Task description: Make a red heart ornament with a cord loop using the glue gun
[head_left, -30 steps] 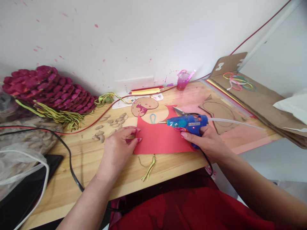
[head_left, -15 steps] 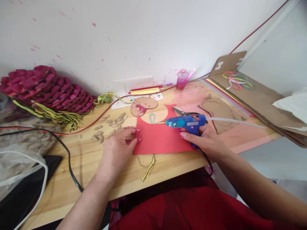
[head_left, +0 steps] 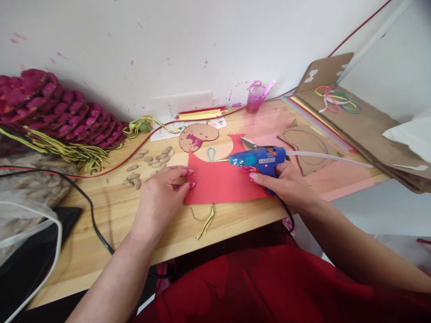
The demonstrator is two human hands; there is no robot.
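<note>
My right hand [head_left: 286, 181] is wrapped round a blue hot glue gun [head_left: 257, 160], its nozzle pointing left over the curved cut-out of a red paper sheet [head_left: 222, 184]. A clear glue stick [head_left: 330, 160] runs out of the gun's back. At the sheet's left edge, my left hand [head_left: 164, 190] grips the paper between thumb and fingers. A small teal cord loop [head_left: 211, 154] shows in the cut-out by the nozzle. Below the sheet hangs a yellow-green tassel [head_left: 207, 222]. Partly behind the gun lie scissors [head_left: 251, 143]. Beyond the sheet sits a paint-stained cardboard shape [head_left: 202, 133].
Several peanuts [head_left: 164, 157] are scattered left of the sheet. A stack of magenta-painted pieces [head_left: 63, 112] with yellow-green tassels stands far left. A cup of pink liquid [head_left: 255, 98] is by the wall. Cardboard sheets [head_left: 370, 130] lie right. A red cable [head_left: 138, 163] crosses the table.
The whole view has shifted slightly, so things sit a little higher and further left. Both hands, the glue gun and the red sheet keep nearly the same places relative to each other.
</note>
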